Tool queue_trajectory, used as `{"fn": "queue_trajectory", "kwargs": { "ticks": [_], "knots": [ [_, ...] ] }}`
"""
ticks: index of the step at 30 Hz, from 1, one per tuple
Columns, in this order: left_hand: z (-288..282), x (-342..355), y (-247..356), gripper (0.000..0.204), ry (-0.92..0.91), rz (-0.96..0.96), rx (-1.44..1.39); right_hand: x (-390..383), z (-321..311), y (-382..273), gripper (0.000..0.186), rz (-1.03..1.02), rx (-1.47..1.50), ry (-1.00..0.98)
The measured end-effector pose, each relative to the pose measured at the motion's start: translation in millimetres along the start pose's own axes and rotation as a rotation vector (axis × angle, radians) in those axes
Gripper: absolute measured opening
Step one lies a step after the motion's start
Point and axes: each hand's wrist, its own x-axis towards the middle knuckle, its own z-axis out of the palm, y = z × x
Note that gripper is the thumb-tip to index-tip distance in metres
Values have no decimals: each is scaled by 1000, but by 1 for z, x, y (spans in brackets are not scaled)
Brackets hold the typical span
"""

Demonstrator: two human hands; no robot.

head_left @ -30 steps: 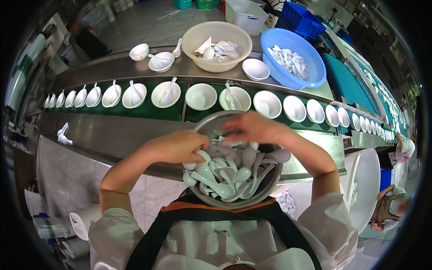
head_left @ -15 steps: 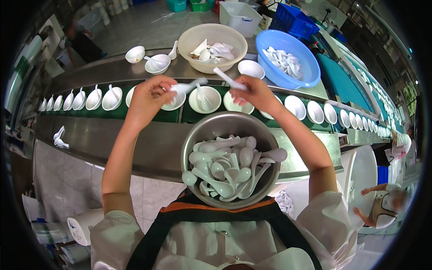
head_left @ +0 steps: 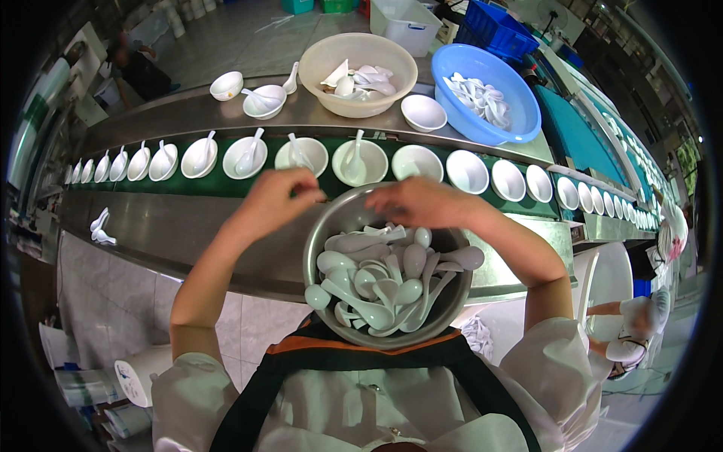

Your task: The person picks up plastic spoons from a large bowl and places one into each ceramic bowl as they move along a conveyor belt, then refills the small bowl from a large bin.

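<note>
My left hand (head_left: pixel 297 192) hangs above the left rim of a steel bowl (head_left: pixel 320 226), its blurred fingers loosely curved and apart with nothing visible in them. My right hand (head_left: pixel 392 202) is over the back of that bowl, fingers spread, also blurred. Piled white ceramic spoons (head_left: pixel 365 309) fill the bowl, which sits at my front. Just beyond, a green belt (head_left: pixel 197 184) carries a row of small white bowls (head_left: pixel 468 172); those toward the left hold spoons (head_left: pixel 247 158), while several toward the right have none.
Behind the belt, a steel shelf (head_left: pixel 188 107) bears a beige basin (head_left: pixel 407 64) and blue basin (head_left: pixel 520 98) of spoons, plus small bowls. Two spoons (head_left: pixel 100 226) lie on the near ledge at left. A teal conveyor (head_left: pixel 557 128) runs at right, where co-workers (head_left: pixel 625 331) appear.
Half a second ago each hand held a spoon out over the belt. Both have since let go and drawn back to the steel bowl, and more belt bowls in front now contain spoons.
</note>
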Motion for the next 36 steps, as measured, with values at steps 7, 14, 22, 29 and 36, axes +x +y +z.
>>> {"fn": "queue_trajectory", "kwargs": {
  "ticks": [7,14,22,29,36],
  "knots": [
    [23,-20,41,27,-538,400,156,-7,38,0,24,2,-341,-143],
    [38,-14,41,29,-643,456,152,-23,18,-12,20,83,103,62],
    [-17,-11,56,24,-790,281,-53,-25,-50,-16,13,226,212,438],
    [-34,9,27,14,-744,-12,-602,23,-47,90,20,579,69,263],
    [-46,-4,7,12,-726,138,-566,37,-68,81,14,555,4,372]
  ]
}}
